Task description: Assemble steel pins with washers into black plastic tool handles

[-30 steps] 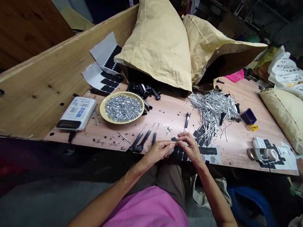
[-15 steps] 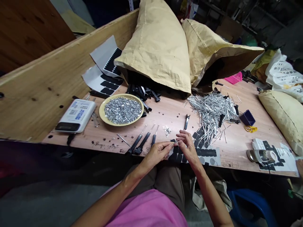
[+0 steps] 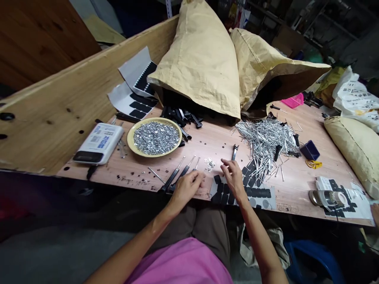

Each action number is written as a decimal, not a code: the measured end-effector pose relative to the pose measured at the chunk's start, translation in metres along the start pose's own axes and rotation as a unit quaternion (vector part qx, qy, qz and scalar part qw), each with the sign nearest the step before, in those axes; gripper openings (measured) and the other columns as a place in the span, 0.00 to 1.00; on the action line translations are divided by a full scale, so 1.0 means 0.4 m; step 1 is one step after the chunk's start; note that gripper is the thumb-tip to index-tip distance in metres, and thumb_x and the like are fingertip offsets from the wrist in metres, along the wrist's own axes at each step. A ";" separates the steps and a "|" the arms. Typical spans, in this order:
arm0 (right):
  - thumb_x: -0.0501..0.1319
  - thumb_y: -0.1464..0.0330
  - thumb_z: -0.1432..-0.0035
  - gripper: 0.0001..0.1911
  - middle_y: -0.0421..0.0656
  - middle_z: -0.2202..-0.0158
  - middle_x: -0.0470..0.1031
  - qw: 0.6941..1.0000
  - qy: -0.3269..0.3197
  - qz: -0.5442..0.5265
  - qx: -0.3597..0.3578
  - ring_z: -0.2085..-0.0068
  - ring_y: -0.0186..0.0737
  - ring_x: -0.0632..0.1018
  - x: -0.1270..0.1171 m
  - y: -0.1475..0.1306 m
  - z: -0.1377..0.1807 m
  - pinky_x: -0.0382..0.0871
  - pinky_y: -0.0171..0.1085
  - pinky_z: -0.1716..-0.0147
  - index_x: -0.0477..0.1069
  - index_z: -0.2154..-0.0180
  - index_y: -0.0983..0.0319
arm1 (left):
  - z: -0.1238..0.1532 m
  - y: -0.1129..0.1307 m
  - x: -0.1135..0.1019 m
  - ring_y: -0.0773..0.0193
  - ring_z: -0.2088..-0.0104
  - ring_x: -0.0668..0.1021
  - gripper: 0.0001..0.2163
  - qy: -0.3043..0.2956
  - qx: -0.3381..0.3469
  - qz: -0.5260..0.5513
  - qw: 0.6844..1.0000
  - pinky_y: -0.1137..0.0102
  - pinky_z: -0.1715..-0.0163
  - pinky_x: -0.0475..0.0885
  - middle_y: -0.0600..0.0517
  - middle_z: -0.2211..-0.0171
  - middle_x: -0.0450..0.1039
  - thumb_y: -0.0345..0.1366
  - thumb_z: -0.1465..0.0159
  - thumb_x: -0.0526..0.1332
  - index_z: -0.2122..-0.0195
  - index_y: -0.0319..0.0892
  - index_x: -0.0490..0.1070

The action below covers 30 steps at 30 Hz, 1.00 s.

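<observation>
In the head view, the left hand (image 3: 187, 187) is held low above the near edge of the tabletop (image 3: 213, 144), its thumb and fingers curled towards each other; whether anything is pinched there cannot be told. Black-handled metal rods (image 3: 169, 180) are partly covered by it, their thin ends pointing away. The right hand (image 3: 234, 179) is spread, thumb apart from the fingers, with nothing seen between them. It is held over the backing sheet (image 3: 271, 203) with black pads, just beside a small cluster of loose washers (image 3: 210, 163). A bowl of washers (image 3: 130, 146) is set farther left, and a heap of metal rods (image 3: 266, 142) lies beyond the sheet to the right.

The two hands have just been parted, so the joint hold appears to be over. Half a second ago, a small shiny piece was held where the fingertips met; it can no longer be made out.
</observation>
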State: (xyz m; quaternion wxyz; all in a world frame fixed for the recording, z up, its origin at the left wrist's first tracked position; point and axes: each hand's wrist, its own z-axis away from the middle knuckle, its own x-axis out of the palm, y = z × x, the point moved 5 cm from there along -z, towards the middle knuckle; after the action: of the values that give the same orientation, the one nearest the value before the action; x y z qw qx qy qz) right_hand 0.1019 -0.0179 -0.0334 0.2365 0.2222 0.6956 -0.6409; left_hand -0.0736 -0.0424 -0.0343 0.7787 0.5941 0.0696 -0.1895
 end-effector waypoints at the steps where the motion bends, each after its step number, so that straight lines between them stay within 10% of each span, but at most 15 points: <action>1: 0.54 0.62 0.38 0.15 0.45 0.62 0.71 0.999 -0.001 0.042 -0.002 0.64 0.38 0.74 0.002 0.013 -0.015 0.69 0.37 0.63 0.75 0.55 0.58 | -0.014 -0.005 -0.017 0.63 0.73 0.75 0.15 0.028 0.000 -0.044 0.999 0.72 0.71 0.67 0.52 0.76 0.74 0.42 0.40 0.51 0.71 0.42 0.75; 10: 0.53 0.68 0.37 0.13 0.46 0.61 0.72 0.966 -0.078 0.243 -0.052 0.61 0.42 0.72 0.072 0.037 -0.062 0.66 0.36 0.64 0.75 0.57 0.55 | -0.069 0.012 -0.043 0.56 0.61 0.75 0.15 0.142 -0.018 -0.343 0.928 0.69 0.70 0.64 0.43 0.64 0.74 0.35 0.35 0.50 0.65 0.40 0.78; 17: 0.55 0.60 0.38 0.12 0.51 0.62 0.70 0.945 0.061 0.298 0.118 0.66 0.45 0.75 -0.028 0.085 -0.016 0.63 0.37 0.72 0.69 0.64 0.61 | -0.096 -0.006 -0.044 0.57 0.60 0.76 0.14 0.139 -0.005 -0.335 0.932 0.70 0.68 0.67 0.44 0.59 0.75 0.35 0.35 0.53 0.52 0.41 0.72; 25: 0.55 0.70 0.44 0.09 0.43 0.77 0.72 0.965 0.088 0.231 0.090 0.76 0.38 0.71 -0.070 0.043 0.000 0.60 0.35 0.76 0.68 0.76 0.60 | 0.025 0.115 0.055 0.57 0.56 0.75 0.16 0.183 0.321 -0.376 0.850 0.65 0.58 0.71 0.45 0.58 0.76 0.28 0.35 0.50 0.48 0.39 0.70; 30: 0.57 0.66 0.44 0.11 0.37 0.80 0.69 0.990 -0.112 0.073 -0.035 0.78 0.32 0.67 -0.103 -0.092 0.061 0.60 0.31 0.77 0.68 0.78 0.61 | 0.118 0.157 0.124 0.56 0.45 0.70 0.20 0.117 0.404 -0.399 0.815 0.57 0.43 0.62 0.44 0.49 0.73 0.25 0.35 0.44 0.44 0.37 0.66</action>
State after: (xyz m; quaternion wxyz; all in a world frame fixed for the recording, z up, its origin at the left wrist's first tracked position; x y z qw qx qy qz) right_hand 0.1129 -0.0455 0.0193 0.3661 0.1909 0.6686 -0.6184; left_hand -0.0097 -0.0839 0.0188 0.3108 0.7929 0.3083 -0.4238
